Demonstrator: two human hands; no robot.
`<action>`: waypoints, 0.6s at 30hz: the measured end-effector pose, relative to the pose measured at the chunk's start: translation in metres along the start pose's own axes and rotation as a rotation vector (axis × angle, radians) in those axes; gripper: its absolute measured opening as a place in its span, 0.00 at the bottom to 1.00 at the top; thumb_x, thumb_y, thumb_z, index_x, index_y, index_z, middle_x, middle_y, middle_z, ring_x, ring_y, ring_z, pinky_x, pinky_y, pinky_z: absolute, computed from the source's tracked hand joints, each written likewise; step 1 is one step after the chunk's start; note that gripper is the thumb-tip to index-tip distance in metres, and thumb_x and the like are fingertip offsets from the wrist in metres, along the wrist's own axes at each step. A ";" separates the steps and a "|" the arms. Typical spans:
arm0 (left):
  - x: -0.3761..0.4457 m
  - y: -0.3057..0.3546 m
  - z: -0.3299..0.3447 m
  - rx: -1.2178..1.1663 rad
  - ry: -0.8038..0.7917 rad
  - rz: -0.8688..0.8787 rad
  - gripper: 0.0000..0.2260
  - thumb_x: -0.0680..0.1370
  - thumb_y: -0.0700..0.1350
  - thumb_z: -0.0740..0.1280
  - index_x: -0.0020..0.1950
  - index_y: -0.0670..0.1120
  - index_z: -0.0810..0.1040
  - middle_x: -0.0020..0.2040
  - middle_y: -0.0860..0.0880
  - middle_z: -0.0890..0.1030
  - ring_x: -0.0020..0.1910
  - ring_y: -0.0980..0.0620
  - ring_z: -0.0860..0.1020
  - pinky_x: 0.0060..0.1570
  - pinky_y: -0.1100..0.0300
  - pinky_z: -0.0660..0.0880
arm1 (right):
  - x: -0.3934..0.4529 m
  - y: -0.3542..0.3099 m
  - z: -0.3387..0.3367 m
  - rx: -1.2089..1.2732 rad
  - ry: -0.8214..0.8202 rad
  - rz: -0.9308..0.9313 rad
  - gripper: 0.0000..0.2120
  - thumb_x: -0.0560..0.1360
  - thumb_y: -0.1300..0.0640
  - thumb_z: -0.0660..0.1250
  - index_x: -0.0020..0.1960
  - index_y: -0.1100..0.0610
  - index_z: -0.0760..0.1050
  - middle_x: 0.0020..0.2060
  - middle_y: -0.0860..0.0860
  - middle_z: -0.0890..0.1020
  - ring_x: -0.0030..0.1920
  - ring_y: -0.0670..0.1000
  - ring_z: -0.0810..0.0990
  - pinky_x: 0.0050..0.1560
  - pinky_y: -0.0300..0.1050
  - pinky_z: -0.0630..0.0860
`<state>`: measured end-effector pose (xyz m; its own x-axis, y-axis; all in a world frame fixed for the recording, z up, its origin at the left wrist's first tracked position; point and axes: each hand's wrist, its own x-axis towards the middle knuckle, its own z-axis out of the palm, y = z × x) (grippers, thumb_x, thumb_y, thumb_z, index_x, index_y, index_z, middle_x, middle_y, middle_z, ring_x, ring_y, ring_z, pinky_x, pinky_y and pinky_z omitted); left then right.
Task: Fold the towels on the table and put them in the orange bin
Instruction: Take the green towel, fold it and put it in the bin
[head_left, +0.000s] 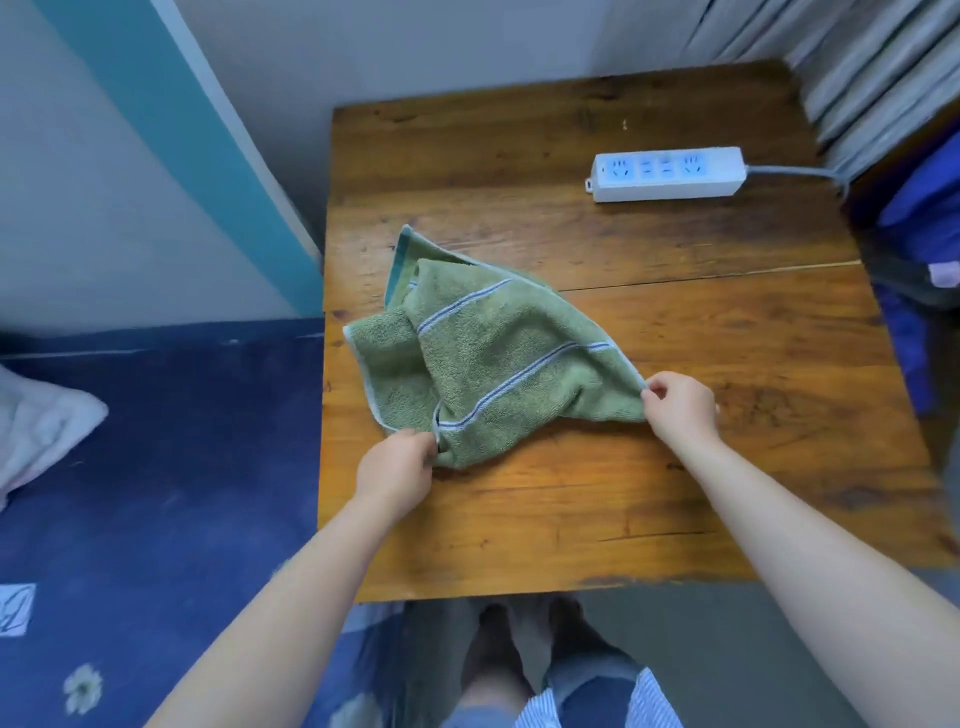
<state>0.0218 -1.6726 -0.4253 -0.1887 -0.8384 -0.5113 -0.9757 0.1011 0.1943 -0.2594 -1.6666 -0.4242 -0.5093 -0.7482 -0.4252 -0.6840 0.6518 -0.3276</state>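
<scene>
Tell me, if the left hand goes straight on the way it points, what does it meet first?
The left hand points up and right, so it would probably push straight into the crumpled green towel that it already pinches.

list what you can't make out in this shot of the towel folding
Head view only:
- Orange bin: nowhere in frame, so its place is unknown.
- Other towels: only one green towel shows.
- Left hand grip: its fingertips are tucked behind the towel's near corner.
- Towel's underside: bunched layers cover it.
- Power strip cord: cut off at the right, behind the curtain.
</scene>
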 end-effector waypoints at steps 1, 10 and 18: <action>-0.003 0.000 0.005 -0.012 -0.011 -0.032 0.10 0.75 0.38 0.58 0.50 0.44 0.78 0.52 0.45 0.77 0.52 0.43 0.76 0.43 0.55 0.72 | -0.002 0.001 0.002 0.004 -0.005 -0.001 0.10 0.76 0.60 0.60 0.52 0.59 0.78 0.50 0.58 0.81 0.56 0.60 0.75 0.58 0.50 0.66; 0.023 0.028 0.000 -0.269 0.071 -0.203 0.09 0.76 0.39 0.57 0.53 0.40 0.73 0.54 0.42 0.77 0.54 0.41 0.75 0.46 0.53 0.72 | 0.001 -0.003 0.002 0.076 -0.002 -0.061 0.10 0.76 0.58 0.61 0.51 0.61 0.78 0.48 0.58 0.82 0.52 0.60 0.76 0.55 0.53 0.71; 0.022 0.010 -0.012 -0.800 0.183 -0.400 0.07 0.77 0.40 0.62 0.46 0.41 0.80 0.47 0.43 0.81 0.47 0.45 0.76 0.44 0.59 0.71 | 0.009 -0.003 -0.008 0.187 0.022 -0.015 0.09 0.75 0.60 0.62 0.47 0.62 0.80 0.47 0.58 0.83 0.51 0.59 0.77 0.46 0.44 0.68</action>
<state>0.0091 -1.6964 -0.4242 0.2343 -0.8100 -0.5376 -0.5831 -0.5595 0.5890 -0.2662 -1.6759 -0.4199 -0.5123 -0.7593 -0.4013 -0.5837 0.6506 -0.4858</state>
